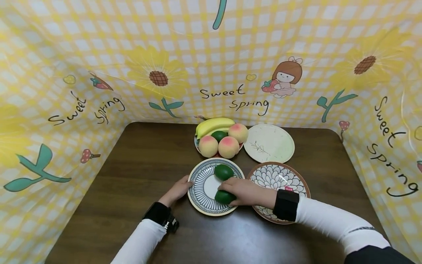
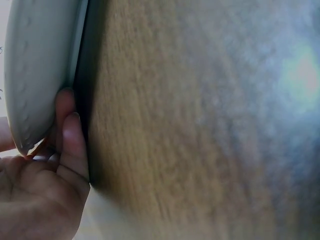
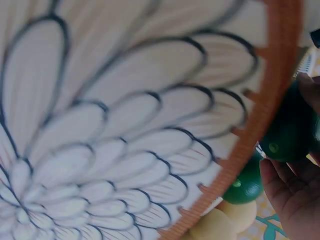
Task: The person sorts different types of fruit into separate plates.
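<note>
My left hand (image 1: 178, 189) pinches the left rim of a white plate with a dark striped border (image 1: 199, 186). In the left wrist view the fingers (image 2: 73, 137) reach beneath the plate's pale underside (image 2: 40, 65). Over that plate's right half, my right hand (image 1: 246, 191) grips a smooth, dark green oval fruit (image 1: 224, 198), its pale stem spot showing in the right wrist view. A second green fruit (image 1: 223, 171) sits on the plate just behind, close to the right fingers.
A brown-rimmed petal-patterned plate (image 1: 273, 176) lies under the right forearm. Behind stand a plate with bananas (image 1: 215, 126), peaches (image 1: 208, 146) and another green fruit (image 1: 219, 136), and a pale round plate (image 1: 268, 143). Yellow checked cloth (image 1: 211, 66) walls the brown table (image 1: 132, 165).
</note>
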Available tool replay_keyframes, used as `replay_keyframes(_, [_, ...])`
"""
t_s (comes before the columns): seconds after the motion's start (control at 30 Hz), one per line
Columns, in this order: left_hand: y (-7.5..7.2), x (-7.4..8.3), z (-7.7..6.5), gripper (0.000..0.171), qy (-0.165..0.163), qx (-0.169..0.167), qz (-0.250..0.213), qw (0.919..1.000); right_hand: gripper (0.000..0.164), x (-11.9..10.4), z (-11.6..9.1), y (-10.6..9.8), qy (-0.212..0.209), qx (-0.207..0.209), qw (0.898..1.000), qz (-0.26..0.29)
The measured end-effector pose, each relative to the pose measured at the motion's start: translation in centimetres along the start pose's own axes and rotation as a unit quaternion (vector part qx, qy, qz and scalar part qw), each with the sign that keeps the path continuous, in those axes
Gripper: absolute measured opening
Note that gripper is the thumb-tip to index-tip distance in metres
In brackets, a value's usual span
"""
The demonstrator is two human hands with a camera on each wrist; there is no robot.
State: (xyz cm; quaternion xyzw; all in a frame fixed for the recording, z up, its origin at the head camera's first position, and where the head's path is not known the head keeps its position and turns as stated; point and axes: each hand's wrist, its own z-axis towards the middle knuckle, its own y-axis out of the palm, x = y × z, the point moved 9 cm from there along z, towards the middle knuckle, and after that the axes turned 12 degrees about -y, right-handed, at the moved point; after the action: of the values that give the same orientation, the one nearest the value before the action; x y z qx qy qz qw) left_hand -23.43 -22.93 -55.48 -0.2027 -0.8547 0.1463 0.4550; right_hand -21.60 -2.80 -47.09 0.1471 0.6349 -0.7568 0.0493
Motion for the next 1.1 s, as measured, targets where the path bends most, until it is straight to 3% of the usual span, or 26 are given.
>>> replay_keyframes(0.2, [0.0, 0.1, -0.2, 0.039, 0.006, 0.008, -0.001, 0.9999, 0.06, 0.3, -0.2, 1.1, -0.009, -0.016, 1.0, -0.023])
replay_keyframes(0.47, [-0.1, 0.0, 0.0, 0.036, 0.007, 0.016, 0.0, 0.9998, 0.064, 0.2, -0.2, 1.0, -0.022, -0.025, 0.998, -0.055])
replay_keyframes(0.9, [0.0, 0.3, -0.5, 0.04, 0.015, 0.001, -0.006, 0.9999, 0.063, -0.2, 0.1, 1.0, -0.021, -0.038, 0.999, -0.033])
replay_keyframes(1.1, [0.0, 0.3, -0.3, 0.039, 0.018, 0.005, 0.001, 0.9998, 0.062, -0.1, 0.3, -0.9, -0.012, -0.03, 0.999, -0.01])
